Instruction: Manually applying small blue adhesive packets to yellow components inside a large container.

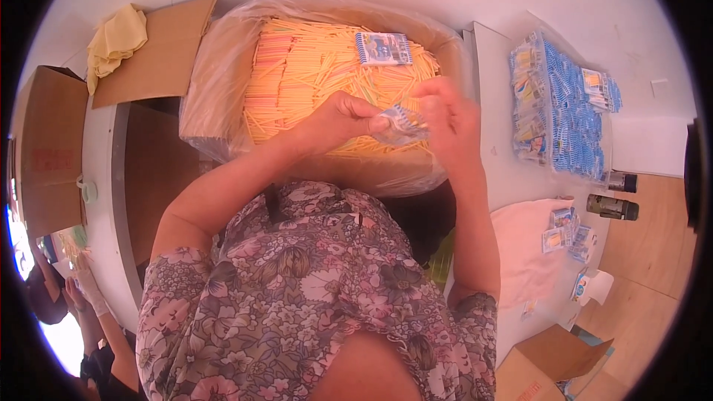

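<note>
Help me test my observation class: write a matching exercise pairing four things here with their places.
Things:
1. Yellow cloth
2. Pink cloth
3. Crinkled packet
4. Flat packet

Places:
A. Lying on the thin sticks in the plastic-lined box
B. On the cardboard piece at the upper left
C. Held in the fingers of the left hand
D. On the white table at the right

Pairs: 1-B, 2-D, 3-C, 4-A

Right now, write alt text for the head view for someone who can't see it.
A person's left hand pinches a crumpled packet over a carton of yellow and pink sticks, the blurred right hand beside it. At right, a clear bin holds blue packets.
</note>
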### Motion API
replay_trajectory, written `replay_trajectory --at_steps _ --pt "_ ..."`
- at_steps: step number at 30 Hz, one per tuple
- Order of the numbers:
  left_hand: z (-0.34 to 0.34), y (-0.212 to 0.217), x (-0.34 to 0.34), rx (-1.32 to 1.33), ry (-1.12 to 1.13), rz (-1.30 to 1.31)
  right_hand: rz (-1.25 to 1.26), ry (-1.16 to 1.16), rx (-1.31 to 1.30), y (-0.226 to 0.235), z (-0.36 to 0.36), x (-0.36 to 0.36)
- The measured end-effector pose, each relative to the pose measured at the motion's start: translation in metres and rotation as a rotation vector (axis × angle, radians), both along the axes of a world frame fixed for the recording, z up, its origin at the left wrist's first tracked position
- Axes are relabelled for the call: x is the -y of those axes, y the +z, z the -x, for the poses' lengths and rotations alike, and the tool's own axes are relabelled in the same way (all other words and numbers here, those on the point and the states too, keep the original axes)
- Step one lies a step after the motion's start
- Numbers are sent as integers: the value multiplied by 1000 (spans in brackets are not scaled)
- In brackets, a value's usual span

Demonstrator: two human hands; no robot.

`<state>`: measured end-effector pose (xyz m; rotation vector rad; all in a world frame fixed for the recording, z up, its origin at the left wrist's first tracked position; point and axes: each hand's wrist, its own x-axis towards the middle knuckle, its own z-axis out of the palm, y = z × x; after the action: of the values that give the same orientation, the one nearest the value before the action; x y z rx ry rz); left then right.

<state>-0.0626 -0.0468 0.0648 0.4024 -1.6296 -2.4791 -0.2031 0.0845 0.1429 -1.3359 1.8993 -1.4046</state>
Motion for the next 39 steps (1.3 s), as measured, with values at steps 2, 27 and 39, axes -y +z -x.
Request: replay_trajectory --at_steps 2,27,39 --pt "8 0 -8 -7 11 -16 74 -46 25 -1 1 -12" --pt "118 -30 89 205 341 1864 -322 -1323 -943 -79 152 -427" --pt "100 -32 110 118 416 1616 -111 -1245 -1227 4 68 -284"
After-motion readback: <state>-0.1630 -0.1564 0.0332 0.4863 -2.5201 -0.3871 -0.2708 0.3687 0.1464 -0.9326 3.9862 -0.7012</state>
